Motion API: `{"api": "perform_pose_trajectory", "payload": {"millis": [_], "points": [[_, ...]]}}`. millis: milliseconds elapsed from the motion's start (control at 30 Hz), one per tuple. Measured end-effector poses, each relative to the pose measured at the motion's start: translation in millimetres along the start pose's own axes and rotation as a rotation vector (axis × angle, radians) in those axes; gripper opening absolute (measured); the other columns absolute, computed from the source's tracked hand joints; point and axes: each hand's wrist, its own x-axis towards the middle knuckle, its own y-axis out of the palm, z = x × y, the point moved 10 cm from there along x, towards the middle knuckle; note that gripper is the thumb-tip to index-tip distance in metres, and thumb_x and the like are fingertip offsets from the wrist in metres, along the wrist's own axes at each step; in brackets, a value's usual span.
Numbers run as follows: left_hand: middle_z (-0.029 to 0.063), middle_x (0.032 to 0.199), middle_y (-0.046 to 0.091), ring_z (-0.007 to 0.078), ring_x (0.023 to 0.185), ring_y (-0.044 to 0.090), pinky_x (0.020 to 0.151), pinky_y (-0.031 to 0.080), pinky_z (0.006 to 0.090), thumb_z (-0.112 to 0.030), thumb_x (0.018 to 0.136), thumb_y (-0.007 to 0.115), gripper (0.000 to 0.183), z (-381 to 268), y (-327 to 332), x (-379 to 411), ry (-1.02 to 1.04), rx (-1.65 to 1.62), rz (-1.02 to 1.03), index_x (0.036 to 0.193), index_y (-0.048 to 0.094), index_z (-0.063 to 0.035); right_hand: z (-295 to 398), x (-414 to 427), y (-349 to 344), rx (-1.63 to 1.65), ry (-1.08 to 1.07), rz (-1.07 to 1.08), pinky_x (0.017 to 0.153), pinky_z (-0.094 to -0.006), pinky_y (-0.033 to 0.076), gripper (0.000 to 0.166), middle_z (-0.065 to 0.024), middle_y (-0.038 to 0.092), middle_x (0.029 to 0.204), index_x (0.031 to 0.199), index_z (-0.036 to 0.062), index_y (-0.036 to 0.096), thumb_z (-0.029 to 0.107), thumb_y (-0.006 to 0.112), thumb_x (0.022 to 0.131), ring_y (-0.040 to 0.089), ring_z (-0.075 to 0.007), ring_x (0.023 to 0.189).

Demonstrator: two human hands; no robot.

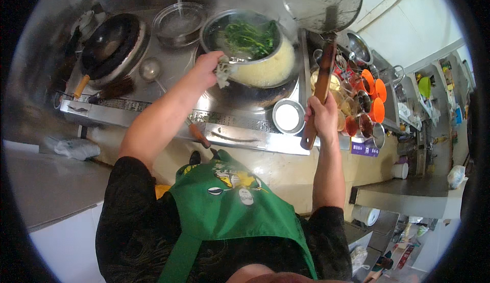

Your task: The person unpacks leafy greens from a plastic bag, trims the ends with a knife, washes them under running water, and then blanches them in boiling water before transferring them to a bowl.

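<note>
My left hand (208, 69) grips a crumpled pale cloth (224, 72) at the near left rim of a steel pot (203, 40). Wet, dark green leafy vegetables (250, 38) lie inside it, with steam rising. Pale yellow foamy liquid (264, 70) shows below the pot and to its right, in a large wok (245, 96) on the stove; whether the pot rests in the wok is hidden. My right hand (324, 116) is closed around the wooden handle of a big round wire-mesh skimmer (325, 4). Its mesh is raised beyond the pot, on the right.
A black wok (111, 46), a ladle (150, 69) and a water-filled basin (180, 25) under running water stand left. A small metal bowl with white contents (288, 117) sits at the stove's front edge. Several seasoning containers (358, 109) and orange cups (378, 109) crowd the right side.
</note>
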Motion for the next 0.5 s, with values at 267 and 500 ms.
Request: {"api": "perform_pose_trajectory", "payload": {"millis": [267, 500], "points": [[0.0134, 0.081, 0.06, 0.0306, 0.082, 0.065, 0.071, 0.056, 0.0435, -0.015, 0.087, 0.05, 0.015, -38.9, -96.1, -116.4, -0.11, 0.1, -0.345, 0.077, 0.051, -0.0035, -127.0, 29.2, 69.4, 0.656, 0.598, 0.329, 0.046, -0.0218, 0.041, 0.02, -0.0055, 0.051, 0.072, 0.106, -0.0045, 0.045, 0.002, 0.047, 0.087, 0.047, -0.0097, 0.053], [0.015, 0.076, 0.056, 0.036, 0.075, 0.064, 0.07, 0.056, 0.045, -0.013, 0.083, 0.05, 0.015, -43.8, -188.5, -171.9, 0.035, 0.018, -0.478, 0.073, 0.048, -0.0021, -162.7, 67.7, 70.0, 0.381, 0.637, 0.354, 0.046, -0.0303, 0.044, 0.007, -0.0074, 0.051, 0.066, 0.088, -0.0028, 0.048, 0.001, 0.049, 0.083, 0.049, -0.0163, 0.05]]}}
